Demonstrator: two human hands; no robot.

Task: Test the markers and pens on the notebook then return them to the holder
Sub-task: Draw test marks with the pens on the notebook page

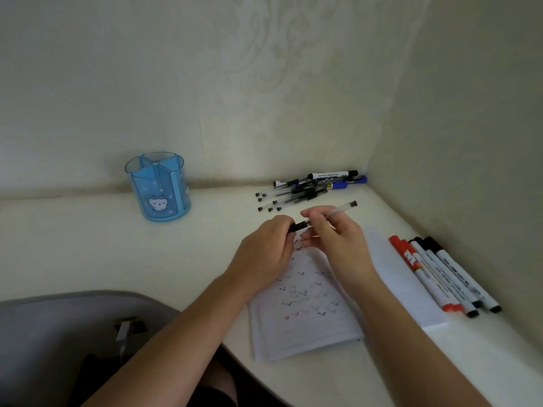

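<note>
A pen (pixel 338 211) is held in the air over the far end of the notebook (pixel 305 324), which lies open on the table (pixel 88 245). The pen's long axis runs slantwise. Its dark end points down and left, toward the near left of the notebook, and its clear barrel rises up and right, ending in a small black plug beyond the notebook's far edge.

The left hand (pixel 270 245) has its grip clenched round the pen's dark end, fingers curled. The right hand (pixel 332 233) grasps the clear barrel in a pinch grip between thumb and fingers. Both hands hover above the page, which bears rows of small black and red marks.

Along the notebook's right edge lie four markers (pixel 440 274), red and black, side by side with their long axes running away from the person. Beyond the notebook's far edge sits a heap of pens and markers (pixel 293 192), mostly lying left to right. Well to the far left of the notebook stands the blue holder (pixel 158 189), upright, its compartments showing nothing inside.
</note>
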